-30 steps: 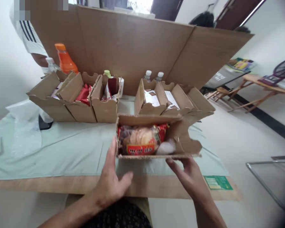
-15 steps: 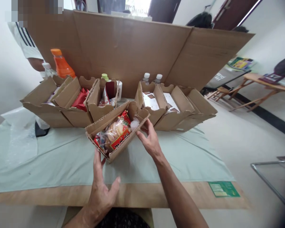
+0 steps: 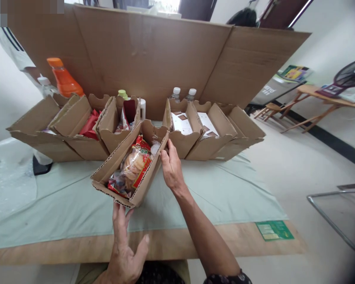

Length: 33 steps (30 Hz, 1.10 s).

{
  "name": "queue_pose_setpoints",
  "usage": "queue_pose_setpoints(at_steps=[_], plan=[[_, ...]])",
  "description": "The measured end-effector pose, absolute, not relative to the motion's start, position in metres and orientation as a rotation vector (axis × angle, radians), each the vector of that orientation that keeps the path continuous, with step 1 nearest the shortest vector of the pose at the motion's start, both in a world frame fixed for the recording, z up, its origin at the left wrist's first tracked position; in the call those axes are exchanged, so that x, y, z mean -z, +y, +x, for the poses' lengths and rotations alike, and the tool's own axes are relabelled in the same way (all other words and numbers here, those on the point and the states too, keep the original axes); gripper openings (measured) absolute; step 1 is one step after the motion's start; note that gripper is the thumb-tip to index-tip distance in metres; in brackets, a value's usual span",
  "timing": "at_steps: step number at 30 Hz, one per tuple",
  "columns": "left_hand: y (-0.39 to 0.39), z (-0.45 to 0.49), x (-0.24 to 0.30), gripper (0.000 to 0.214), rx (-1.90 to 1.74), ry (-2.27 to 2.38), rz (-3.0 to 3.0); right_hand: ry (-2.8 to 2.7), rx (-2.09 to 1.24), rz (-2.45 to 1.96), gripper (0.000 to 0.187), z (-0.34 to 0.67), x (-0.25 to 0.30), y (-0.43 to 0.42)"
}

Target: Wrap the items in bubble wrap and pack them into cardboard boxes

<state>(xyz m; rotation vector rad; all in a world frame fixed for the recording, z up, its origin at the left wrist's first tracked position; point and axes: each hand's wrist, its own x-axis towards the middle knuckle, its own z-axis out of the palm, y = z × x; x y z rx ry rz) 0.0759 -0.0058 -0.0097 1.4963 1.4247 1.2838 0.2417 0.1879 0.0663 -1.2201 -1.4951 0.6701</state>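
An open cardboard box (image 3: 118, 157) lies at an angle on the pale green cloth (image 3: 210, 189), its far end tucked into the gap in a row of like boxes. Inside it lies a red snack packet (image 3: 131, 167) and a whitish item. My right hand (image 3: 171, 167) presses flat against the box's right side wall, fingers stretched. My left hand (image 3: 124, 244) is below the box's near end, fingers spread, fingertips touching its underside edge.
Boxes (image 3: 73, 126) stand left of the gap, more boxes (image 3: 207, 132) to the right. An orange bottle (image 3: 62, 79) and water bottles (image 3: 182, 94) stand behind them before a tall cardboard sheet (image 3: 154, 59). Another person's sleeve (image 3: 12, 47) shows at the far left. Wooden folding tables (image 3: 313, 102) stand at the right.
The box has turned from crosswise to nearly lengthwise and moved toward the gap in the row. My right hand shifted to its right wall; my left stayed at its near end.
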Motion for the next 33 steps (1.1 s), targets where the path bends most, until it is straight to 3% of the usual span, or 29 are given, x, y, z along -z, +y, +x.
queue_pose_setpoints(at_steps=[11,33], plan=[[-0.008,0.095,-0.011,0.091,-1.286,1.374,1.615,-1.466,-0.689,-1.247,0.083,0.238,-0.050,0.188],[-0.008,0.110,0.011,0.099,-1.159,1.297,1.887,-1.550,-0.731,-1.109,0.085,0.251,-0.034,0.184]])
